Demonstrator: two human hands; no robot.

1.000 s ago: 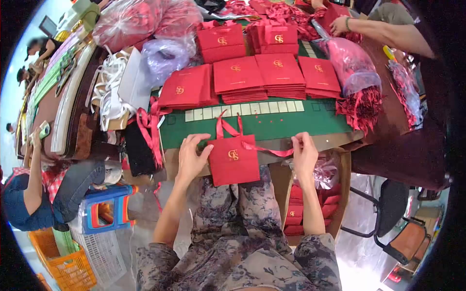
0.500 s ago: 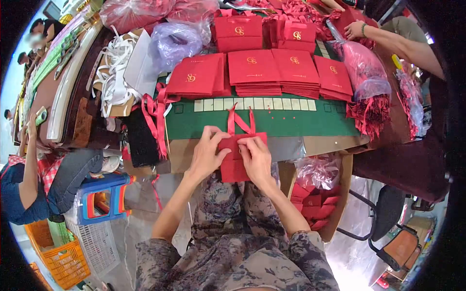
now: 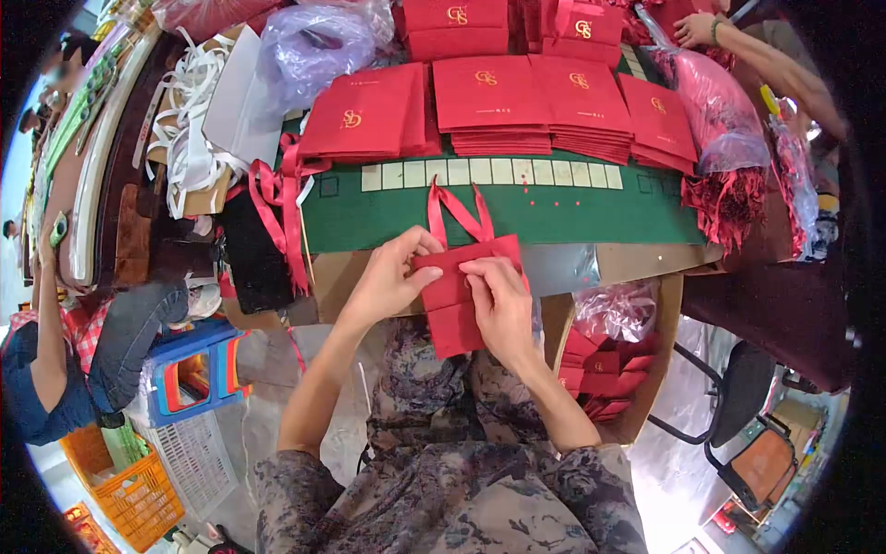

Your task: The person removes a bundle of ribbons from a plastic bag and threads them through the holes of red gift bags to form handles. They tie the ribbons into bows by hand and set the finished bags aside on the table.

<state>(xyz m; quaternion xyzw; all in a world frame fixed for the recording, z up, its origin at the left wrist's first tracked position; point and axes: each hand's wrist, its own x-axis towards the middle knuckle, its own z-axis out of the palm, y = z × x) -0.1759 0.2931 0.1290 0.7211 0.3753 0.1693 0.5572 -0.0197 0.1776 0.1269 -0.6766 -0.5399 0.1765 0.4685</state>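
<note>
A small red paper gift bag is held over my lap at the table's front edge. Red ribbon handles rise from its top onto the green mat. My left hand pinches the bag's upper left edge between thumb and fingers. On the upper right, my right hand grips the bag with its fingertips at the rim. Both thumbs lie near the top of the front face. What lies inside the bag is hidden.
Stacks of flat red bags with gold print lie across the mat's far side. Red ribbons hang at the left beside white ribbons. A carton of red bags stands below right. Another person's hand is at the far right.
The bag has tilted slightly in my hands, its top right corner rising and its bottom swinging right. My view has shifted, so the table stacks sit higher in the picture.
</note>
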